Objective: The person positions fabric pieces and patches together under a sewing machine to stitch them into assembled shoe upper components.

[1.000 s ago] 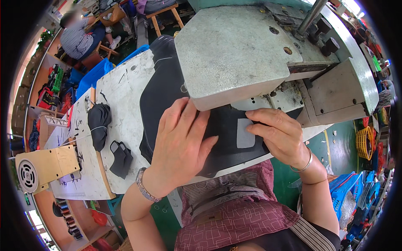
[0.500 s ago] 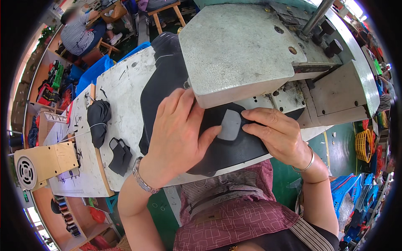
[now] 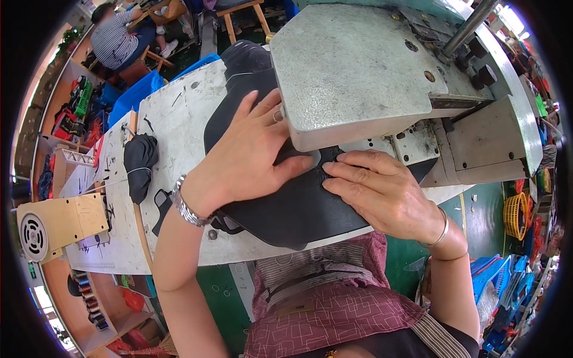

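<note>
A large black fabric piece lies on the machine's pale worktable, partly under the bulky grey-white sewing machine head. My left hand rests on the fabric with its fingers spread, the fingertips beside the machine head. Its thumb touches a small grey patch, of which only a sliver shows. My right hand presses its fingertips together at a small dark textured piece beside the patch. What lies between those fingers is hidden. The needle area is out of sight under the head.
Left on the worktable are a tied black fabric bundle and a small black piece with a loop. A blue crate stands beyond. Further off sits a person in stripes. A yellow basket is at right.
The grey patch, plainly visible before, is now mostly covered. My right hand has moved left, and my left hand lies flatter with its thumb further in. The fabric's near edge has shifted.
</note>
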